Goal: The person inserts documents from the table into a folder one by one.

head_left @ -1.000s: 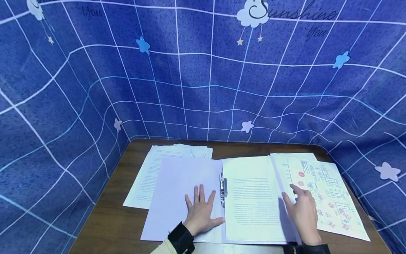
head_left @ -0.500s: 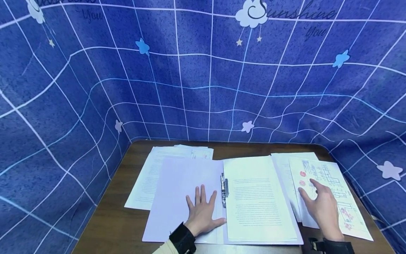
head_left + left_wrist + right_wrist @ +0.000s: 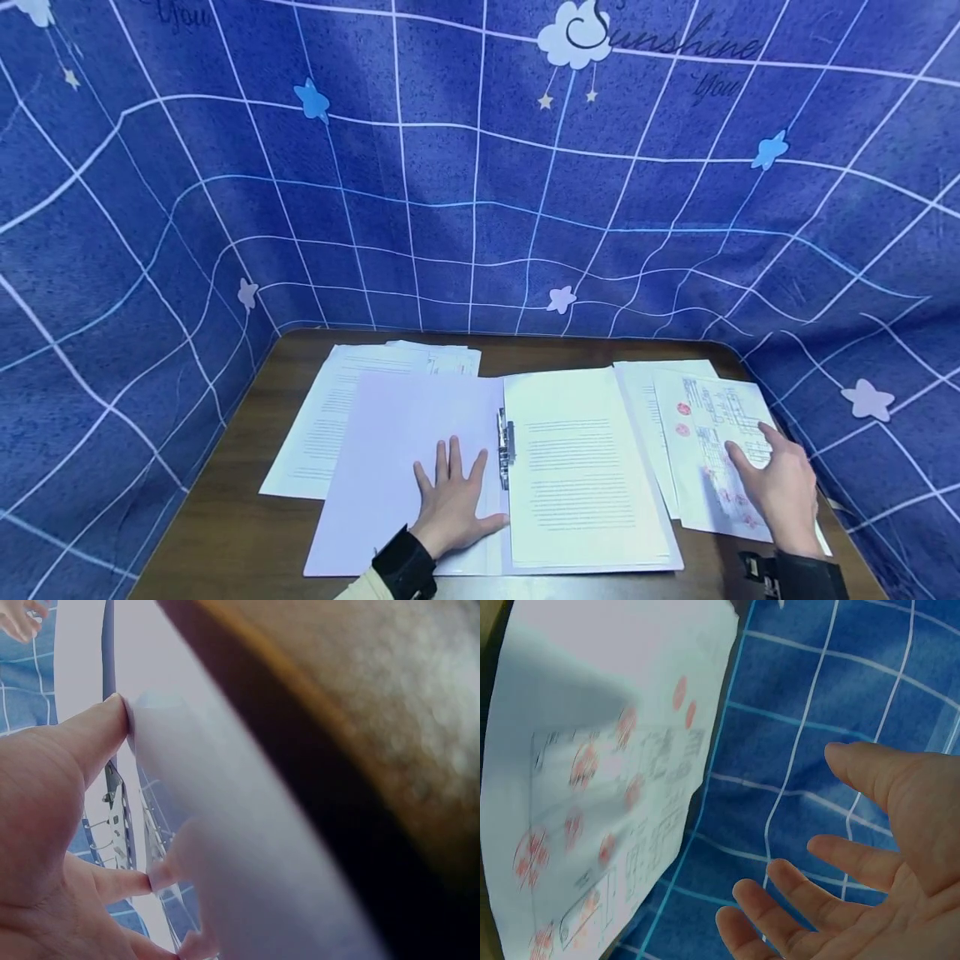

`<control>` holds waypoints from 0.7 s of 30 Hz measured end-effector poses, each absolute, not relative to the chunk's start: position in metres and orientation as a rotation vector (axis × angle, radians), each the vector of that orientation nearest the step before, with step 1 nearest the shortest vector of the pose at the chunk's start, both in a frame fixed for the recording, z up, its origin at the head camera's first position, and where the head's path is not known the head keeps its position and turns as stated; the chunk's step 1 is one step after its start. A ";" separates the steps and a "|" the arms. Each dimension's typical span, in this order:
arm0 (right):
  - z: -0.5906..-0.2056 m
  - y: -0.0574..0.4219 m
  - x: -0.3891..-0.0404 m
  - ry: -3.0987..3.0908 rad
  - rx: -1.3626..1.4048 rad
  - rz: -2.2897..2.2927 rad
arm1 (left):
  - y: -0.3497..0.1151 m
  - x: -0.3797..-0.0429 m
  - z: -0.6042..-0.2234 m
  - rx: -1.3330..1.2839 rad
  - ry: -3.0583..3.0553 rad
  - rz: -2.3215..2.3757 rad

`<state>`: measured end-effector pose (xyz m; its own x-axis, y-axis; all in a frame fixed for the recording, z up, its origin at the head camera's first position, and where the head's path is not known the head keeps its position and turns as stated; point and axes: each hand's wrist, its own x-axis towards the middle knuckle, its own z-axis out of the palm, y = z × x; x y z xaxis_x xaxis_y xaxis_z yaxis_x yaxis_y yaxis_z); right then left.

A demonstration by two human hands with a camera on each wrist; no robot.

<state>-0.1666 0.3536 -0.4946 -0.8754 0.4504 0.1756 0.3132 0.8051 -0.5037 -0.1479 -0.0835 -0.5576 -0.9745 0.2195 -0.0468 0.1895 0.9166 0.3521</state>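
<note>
An open pale lilac ring binder (image 3: 390, 467) lies flat, its metal clip (image 3: 504, 448) along the spine. My left hand (image 3: 453, 508) rests with spread fingers on the bare left cover, the thumb reaching toward the spine; the left wrist view shows that thumb (image 3: 97, 731) on the binder's surface. Printed sheets (image 3: 577, 475) lie on the binder's right side. My right hand (image 3: 783, 492) is over the stamped drawing sheet (image 3: 712, 467) on the right, holding nothing. In the right wrist view its fingers are apart from that sheet (image 3: 577, 697).
A stack of printed papers (image 3: 307, 442) sits partly under the binder's left cover. Another white sheet (image 3: 651, 408) lies between the binder and the stamped drawing. The brown table (image 3: 217, 508) meets a blue curtain (image 3: 450, 208) at the back and sides.
My right hand has moved right, from the binder's right edge across the stamped drawing toward its far side. The left hand stays on the cover. The head view has shifted slightly.
</note>
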 end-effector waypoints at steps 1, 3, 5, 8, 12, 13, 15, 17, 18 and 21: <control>-0.495 0.357 -0.166 -2.717 -0.609 0.693 | -0.084 -0.148 -0.557 0.320 2.991 0.536; -0.495 0.364 -0.166 -2.734 -0.633 0.706 | -0.083 -0.148 -0.557 0.316 2.988 0.531; -0.496 0.371 -0.166 -2.744 -0.645 0.711 | -0.083 -0.148 -0.556 0.311 2.985 0.526; -0.498 0.380 -0.165 -2.746 -0.632 0.710 | -0.082 -0.148 -0.555 0.306 2.983 0.520; -0.500 0.390 -0.163 -2.742 -0.607 0.703 | -0.082 -0.148 -0.554 0.298 2.977 0.513; -0.500 0.392 -0.163 -2.741 -0.608 0.703 | -0.082 -0.147 -0.554 0.297 2.976 0.511; -0.500 0.396 -0.161 -2.741 -0.613 0.701 | -0.082 -0.147 -0.553 0.294 2.973 0.506; -0.500 0.401 -0.160 -2.748 -0.636 0.708 | -0.082 -0.148 -0.553 0.290 2.973 0.499; -0.499 0.403 -0.159 -2.756 -0.653 0.707 | -0.082 -0.148 -0.552 0.286 2.971 0.499; -0.499 0.409 -0.157 -2.772 -0.708 0.719 | -0.082 -0.148 -0.553 0.283 2.966 0.498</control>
